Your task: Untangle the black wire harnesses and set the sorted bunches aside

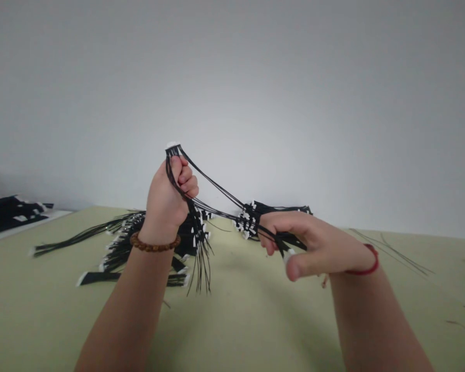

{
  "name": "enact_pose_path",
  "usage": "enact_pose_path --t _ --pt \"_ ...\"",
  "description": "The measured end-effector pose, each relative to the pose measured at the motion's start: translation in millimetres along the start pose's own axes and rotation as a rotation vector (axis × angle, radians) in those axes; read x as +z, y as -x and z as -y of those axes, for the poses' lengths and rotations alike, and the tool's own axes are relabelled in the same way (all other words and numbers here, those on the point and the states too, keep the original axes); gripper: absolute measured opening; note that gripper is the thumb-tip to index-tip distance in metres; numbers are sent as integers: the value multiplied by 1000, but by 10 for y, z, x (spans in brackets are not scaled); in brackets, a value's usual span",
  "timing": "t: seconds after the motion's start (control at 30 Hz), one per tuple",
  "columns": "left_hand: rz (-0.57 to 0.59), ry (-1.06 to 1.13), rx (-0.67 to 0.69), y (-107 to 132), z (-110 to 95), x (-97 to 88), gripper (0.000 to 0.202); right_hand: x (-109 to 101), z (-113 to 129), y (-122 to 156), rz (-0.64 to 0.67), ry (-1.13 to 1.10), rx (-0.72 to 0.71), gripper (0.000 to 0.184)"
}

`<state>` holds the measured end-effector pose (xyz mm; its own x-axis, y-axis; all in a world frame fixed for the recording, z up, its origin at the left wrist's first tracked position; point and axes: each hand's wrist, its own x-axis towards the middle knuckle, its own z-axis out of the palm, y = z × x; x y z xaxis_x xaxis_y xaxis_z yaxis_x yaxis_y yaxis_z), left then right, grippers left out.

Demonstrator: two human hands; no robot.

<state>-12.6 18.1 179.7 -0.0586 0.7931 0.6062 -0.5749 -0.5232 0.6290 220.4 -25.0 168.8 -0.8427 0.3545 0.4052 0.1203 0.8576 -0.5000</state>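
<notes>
1. Gripping a bundle of black wires (173,152), one left hand (174,192) is closed in a fist, with one white plug (173,144) just above the thumb.
2. One right hand (308,238) has its thumb and fingers apart, the wires passing between them; whether it grips them I cannot tell. A second white plug (289,254) is at its thumb tip.
3. The bundle stretches between both hands, above the pale green surface (236,315).
4. Three heaps of plugged wires, too many pieces to count: one behind the left forearm (120,248), one beyond the right hand (248,221), one at far left (13,214).
5. Two bracelets: one beaded (155,246), left; one red (373,261), right.
</notes>
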Motion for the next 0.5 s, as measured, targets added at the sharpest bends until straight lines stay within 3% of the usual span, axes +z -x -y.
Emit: enact_pose_path --t 0.1,0.2,0.3,0.4,0.5 --pt "61 -44 21 36 -18 26 19 -12 166 56 27 187 30 12" --pt "91 -57 45 57 -18 41 17 74 342 154 20 354 64 13" --pt "101 -104 40 62 -3 47 16 284 506 249 -141 649 142 17" --pt "131 -161 -7 60 29 42 17 522 616 318 -320 889 80 21" --pt "195 -228 -27 53 72 17 19 642 664 445 -415 1025 22 23"
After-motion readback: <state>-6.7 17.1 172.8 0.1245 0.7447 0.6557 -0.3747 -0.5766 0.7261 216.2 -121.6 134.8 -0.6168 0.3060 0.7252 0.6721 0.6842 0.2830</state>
